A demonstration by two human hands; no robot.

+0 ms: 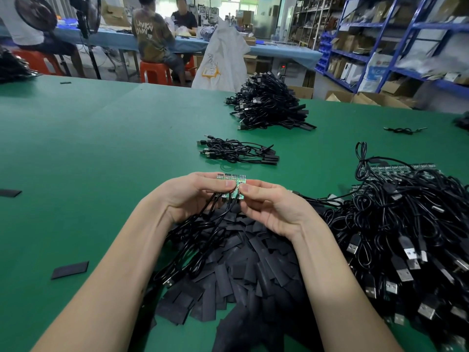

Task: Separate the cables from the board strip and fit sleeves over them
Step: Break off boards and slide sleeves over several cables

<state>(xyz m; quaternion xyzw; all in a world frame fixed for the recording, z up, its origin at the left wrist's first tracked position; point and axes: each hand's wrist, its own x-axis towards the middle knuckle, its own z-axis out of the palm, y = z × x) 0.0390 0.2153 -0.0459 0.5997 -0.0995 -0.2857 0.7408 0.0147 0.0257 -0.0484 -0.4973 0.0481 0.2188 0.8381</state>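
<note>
Green baize-like matting covered the counter (88, 148); above it, both hands met at a small green board strip (232, 182), held up just over a heap of flat black sleeves (253, 252). The left hand (193, 194) pinched the strip's left part between thumb and curled fingers (203, 177); the right hand (269, 209) pinched its right end, thumb on top, the two thumbs almost touching. Black cables (195, 237) hung from the strip's lower edge and trailed down across the sleeves toward the left forearm, one ending in a silver USB plug (168, 282). Whether any cable had come free of the strip could not be told.

To the right lay a large tangle of black USB cables (406, 237) with more green board strips (396, 168) showing at its far edge; beyond the hands sat a small bundle of cables (236, 151) with black sleeved ends, and farther back a tall pile of finished cables (269, 102). Two loose sleeves lay on the counter at the left, one near (70, 270) and one at the edge (10, 193); a single cable (403, 130) lay far right. Behind the counter, people (154, 39) sat on red stools (154, 72) at a blue table, with blue shelving (396, 41) to the right.
</note>
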